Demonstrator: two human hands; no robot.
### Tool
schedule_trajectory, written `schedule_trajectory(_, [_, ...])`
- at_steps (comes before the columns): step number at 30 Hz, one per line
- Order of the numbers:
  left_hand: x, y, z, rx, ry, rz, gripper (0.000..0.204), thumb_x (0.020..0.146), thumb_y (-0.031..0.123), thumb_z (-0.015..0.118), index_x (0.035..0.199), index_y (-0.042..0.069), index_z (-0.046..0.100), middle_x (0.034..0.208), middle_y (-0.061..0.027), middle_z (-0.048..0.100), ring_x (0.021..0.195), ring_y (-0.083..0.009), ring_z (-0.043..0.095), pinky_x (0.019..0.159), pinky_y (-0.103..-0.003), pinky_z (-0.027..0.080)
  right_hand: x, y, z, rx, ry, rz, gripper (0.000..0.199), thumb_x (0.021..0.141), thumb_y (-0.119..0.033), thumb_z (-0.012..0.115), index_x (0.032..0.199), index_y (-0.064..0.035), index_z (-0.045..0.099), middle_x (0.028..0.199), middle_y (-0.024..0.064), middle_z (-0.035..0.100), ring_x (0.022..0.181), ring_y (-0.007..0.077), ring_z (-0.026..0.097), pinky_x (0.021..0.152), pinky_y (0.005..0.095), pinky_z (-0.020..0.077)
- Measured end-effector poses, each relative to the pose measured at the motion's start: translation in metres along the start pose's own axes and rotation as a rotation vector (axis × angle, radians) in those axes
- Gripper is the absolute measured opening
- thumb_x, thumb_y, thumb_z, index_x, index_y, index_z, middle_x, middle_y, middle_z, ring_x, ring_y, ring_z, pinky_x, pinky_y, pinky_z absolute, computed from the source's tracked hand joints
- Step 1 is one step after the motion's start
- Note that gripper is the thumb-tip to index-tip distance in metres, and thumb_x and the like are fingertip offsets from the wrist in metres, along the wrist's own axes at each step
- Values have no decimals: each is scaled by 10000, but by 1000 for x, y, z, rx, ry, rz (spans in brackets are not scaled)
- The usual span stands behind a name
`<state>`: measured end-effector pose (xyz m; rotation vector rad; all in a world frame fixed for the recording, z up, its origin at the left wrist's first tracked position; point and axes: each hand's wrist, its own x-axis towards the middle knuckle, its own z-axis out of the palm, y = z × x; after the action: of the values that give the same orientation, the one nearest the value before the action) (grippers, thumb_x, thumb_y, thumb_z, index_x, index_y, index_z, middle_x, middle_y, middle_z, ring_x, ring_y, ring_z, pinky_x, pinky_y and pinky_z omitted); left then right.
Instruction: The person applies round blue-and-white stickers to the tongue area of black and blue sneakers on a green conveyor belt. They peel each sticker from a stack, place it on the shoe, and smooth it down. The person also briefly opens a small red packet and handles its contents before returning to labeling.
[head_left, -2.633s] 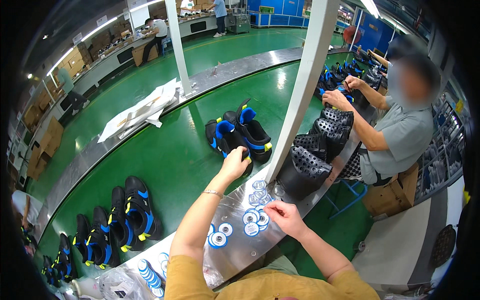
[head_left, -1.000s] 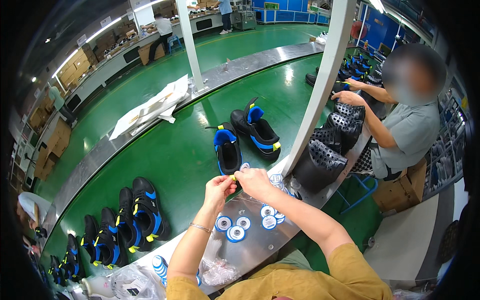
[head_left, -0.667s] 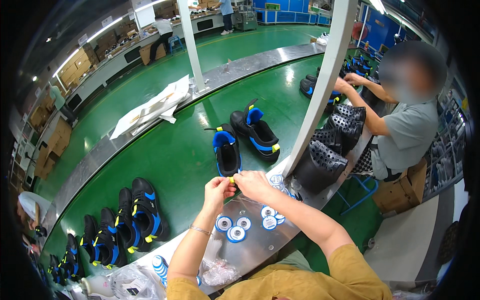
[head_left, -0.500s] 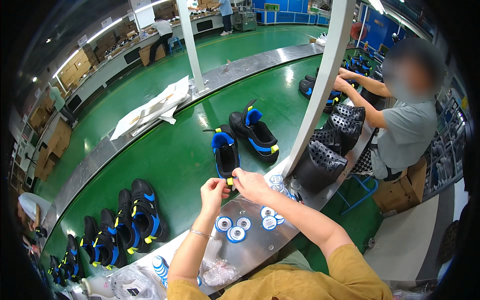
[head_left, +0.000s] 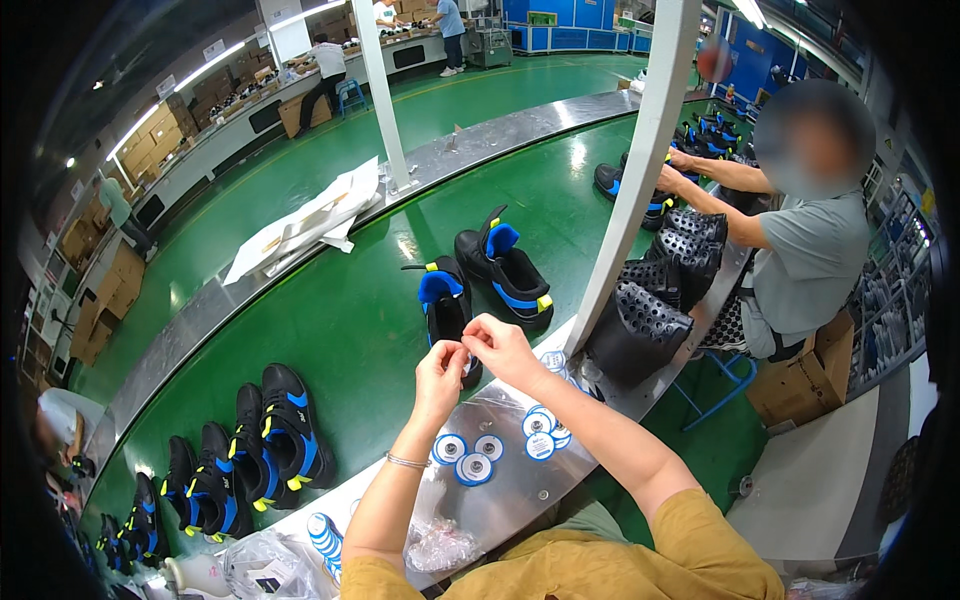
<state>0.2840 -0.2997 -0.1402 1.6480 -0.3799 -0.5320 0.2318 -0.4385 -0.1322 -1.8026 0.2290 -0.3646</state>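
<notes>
My left hand (head_left: 438, 378) and my right hand (head_left: 503, 352) meet above the heel of a black and blue shoe (head_left: 446, 312). Both are closed, thumbs and fingers pinched together at the tips. Whatever lies between them is too small to make out. The hands hide the shoe's heel tab. Just right of it stands the other black and blue shoe (head_left: 515, 280), with a yellow heel tab and its strap sticking up. Round blue-and-white tags (head_left: 473, 468) lie on the metal ledge (head_left: 500, 510) below my hands, with more tags (head_left: 540, 430) under my right forearm.
Several matching shoes (head_left: 290, 430) line the green belt (head_left: 370, 390) at left. Clear plastic strands and a bag (head_left: 440, 545) lie near my left forearm. A white post (head_left: 640, 170) rises at right, beside black perforated forms (head_left: 650, 315) and a co-worker (head_left: 810, 250).
My hands have risen a little from the shoe's heel and drawn together fingertip to fingertip. The yellow heel tab that showed between them is now covered.
</notes>
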Motion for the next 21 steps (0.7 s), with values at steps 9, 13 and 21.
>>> schedule_trajectory(9, [-1, -9, -3, 96, 65, 118, 101, 961, 110, 584, 923, 19, 604, 756, 10, 599, 618, -40, 493, 518, -200, 397, -4, 11, 0, 554, -100, 349, 125, 894, -96, 663, 976, -7, 632, 827, 22, 640, 674, 66, 576, 546, 200, 459])
schedule_trajectory(13, [-3, -10, -8, 143, 129, 162, 97, 949, 104, 598, 931, 14, 628, 769, 8, 606, 652, -44, 508, 560, -202, 412, -2, 7, 8, 574, -79, 331, 106, 884, -102, 662, 944, -17, 640, 816, 16, 632, 634, 58, 529, 507, 189, 412])
schedule_trajectory(21, [-8, -14, -36, 104, 92, 164, 206, 916, 7, 593, 1097, 18, 692, 863, -29, 605, 768, -86, 550, 675, -226, 454, 2, 2, 12, 524, -163, 387, 73, 863, -90, 677, 892, -29, 649, 804, 16, 641, 693, 66, 559, 578, 215, 437])
